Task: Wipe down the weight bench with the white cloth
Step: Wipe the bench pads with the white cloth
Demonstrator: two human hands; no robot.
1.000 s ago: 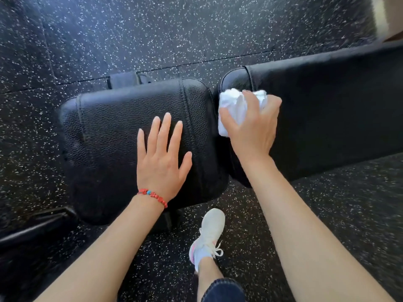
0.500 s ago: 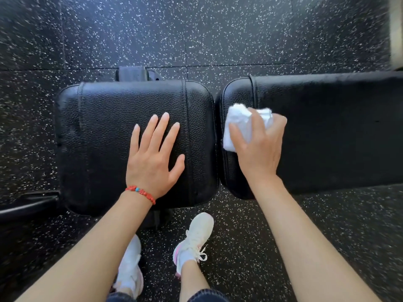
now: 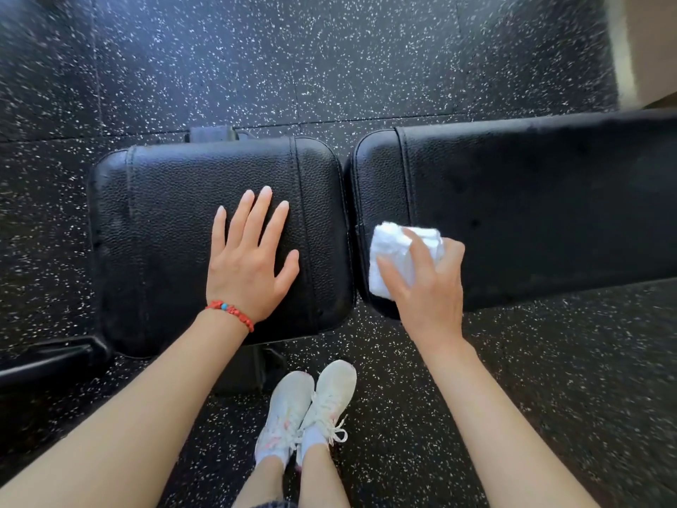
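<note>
- Our right hand (image 3: 426, 287) presses the bunched white cloth (image 3: 394, 251) onto the long back pad (image 3: 531, 199), fingers (image 3: 417, 251) curled over it.
- Our left hand (image 3: 249, 265) lies flat, fingers spread and holding nothing, on the seat pad (image 3: 165, 232).

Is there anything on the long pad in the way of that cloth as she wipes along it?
Nothing visible. The right hand presses the white cloth on the near end of the long pad, whose surface looks bare. The left hand rests flat on the other pad, apart.

Black speckled rubber floor (image 3: 329, 60), tile seams visible; pale strip (image 3: 622, 42) top right.
</note>
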